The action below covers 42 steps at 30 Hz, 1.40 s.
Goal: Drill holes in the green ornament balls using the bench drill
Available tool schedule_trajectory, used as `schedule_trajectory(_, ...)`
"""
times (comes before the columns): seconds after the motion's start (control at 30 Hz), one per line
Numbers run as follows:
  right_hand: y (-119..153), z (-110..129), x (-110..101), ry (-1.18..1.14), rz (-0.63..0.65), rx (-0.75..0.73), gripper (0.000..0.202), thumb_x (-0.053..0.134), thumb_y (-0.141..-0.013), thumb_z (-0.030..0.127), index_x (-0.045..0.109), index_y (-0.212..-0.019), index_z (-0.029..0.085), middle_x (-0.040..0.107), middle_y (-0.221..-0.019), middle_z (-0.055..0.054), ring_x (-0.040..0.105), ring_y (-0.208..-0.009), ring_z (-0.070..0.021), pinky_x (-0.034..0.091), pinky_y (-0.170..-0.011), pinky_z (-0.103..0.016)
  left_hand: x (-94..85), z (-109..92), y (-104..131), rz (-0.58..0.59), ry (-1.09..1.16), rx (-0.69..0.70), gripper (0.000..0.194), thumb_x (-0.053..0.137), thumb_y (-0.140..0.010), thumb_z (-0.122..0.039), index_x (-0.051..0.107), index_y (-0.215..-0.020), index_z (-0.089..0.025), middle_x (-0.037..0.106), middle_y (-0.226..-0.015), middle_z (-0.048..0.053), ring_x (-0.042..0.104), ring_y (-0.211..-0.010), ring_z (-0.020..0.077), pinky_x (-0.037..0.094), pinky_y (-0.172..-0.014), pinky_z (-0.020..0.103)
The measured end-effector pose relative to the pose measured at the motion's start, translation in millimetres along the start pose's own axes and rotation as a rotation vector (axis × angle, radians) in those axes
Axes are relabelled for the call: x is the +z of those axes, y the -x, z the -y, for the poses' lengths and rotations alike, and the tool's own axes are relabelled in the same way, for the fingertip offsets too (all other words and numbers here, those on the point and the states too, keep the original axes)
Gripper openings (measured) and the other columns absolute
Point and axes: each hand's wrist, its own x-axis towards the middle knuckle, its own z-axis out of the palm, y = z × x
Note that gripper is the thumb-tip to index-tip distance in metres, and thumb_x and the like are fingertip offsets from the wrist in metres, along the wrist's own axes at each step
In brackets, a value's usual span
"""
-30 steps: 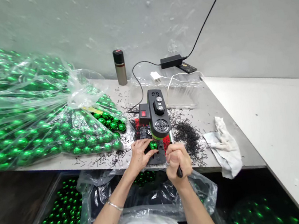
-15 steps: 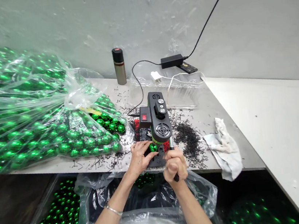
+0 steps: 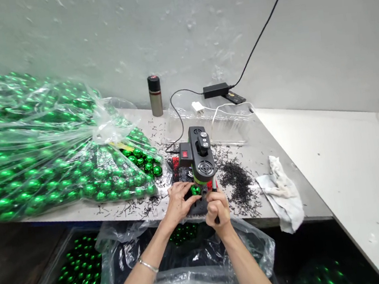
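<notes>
A black press-like machine with a red switch stands on the grey table. Under its head sits a shiny green ball, held between the thumb and fingers of my left hand. My right hand is wrapped round the machine's lever, just right of the ball. Small black pieces lie in a heap to the right of the machine and scattered around it.
A clear bag of green balls fills the left side. Behind stand a flask and a power adapter. A white cloth hangs over the front edge at right. An open plastic bag lies below the table edge.
The whole view has shifted slightly, with the scene lower in the picture. The lever and my right hand have moved slightly left; my left hand remains at the ball.
</notes>
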Motion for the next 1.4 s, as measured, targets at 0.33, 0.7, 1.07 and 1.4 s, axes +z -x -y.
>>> schedule_trajectory(0.33,-85,46,-45,-0.170,-0.084,0.228,0.032,0.045,-0.096,0.013,0.044,-0.066,0.021,0.052,-0.068,0.001,0.053,-0.063,-0.0117,0.040,-0.059,-0.027,-21.7,-7,34,-0.036,0.003,0.040,0.038,0.069,-0.090,-0.039,0.065,-0.124,-0.022,0.070,-0.117,0.011,0.061,-0.112,0.0286,0.047,-0.098,0.047)
schedule_trajectory(0.7,-66,44,-30,-0.162,-0.174,0.175,0.032,0.044,-0.094,0.008,0.044,-0.065,0.021,0.052,-0.069,0.000,0.052,-0.063,-0.0124,0.038,-0.057,-0.028,-81.5,29,-30,-0.104,-0.457,0.028,0.026,0.052,-0.092,-0.012,0.065,-0.114,-0.018,0.066,-0.118,0.015,0.058,-0.109,0.0291,0.046,-0.091,0.043)
schedule_trajectory(1.07,-63,42,-30,-0.159,-0.158,0.156,0.030,0.043,-0.093,0.008,0.044,-0.066,0.021,0.051,-0.068,0.001,0.051,-0.062,-0.0124,0.039,-0.057,-0.028,-87.4,30,-36,-0.028,0.322,-0.226,0.044,0.068,-0.084,-0.043,0.067,-0.121,-0.020,0.073,-0.110,0.008,0.067,-0.099,0.0231,0.054,-0.086,0.036)
schedule_trajectory(1.4,-78,43,-36,-0.163,-0.147,0.169,0.032,0.044,-0.095,0.009,0.043,-0.065,0.021,0.049,-0.066,0.002,0.049,-0.062,-0.0111,0.037,-0.057,-0.027,-21.7,11,1,0.026,0.670,-0.386,0.053,0.073,-0.078,-0.049,0.068,-0.121,-0.018,0.074,-0.105,0.008,0.068,-0.097,0.0222,0.054,-0.091,0.038)
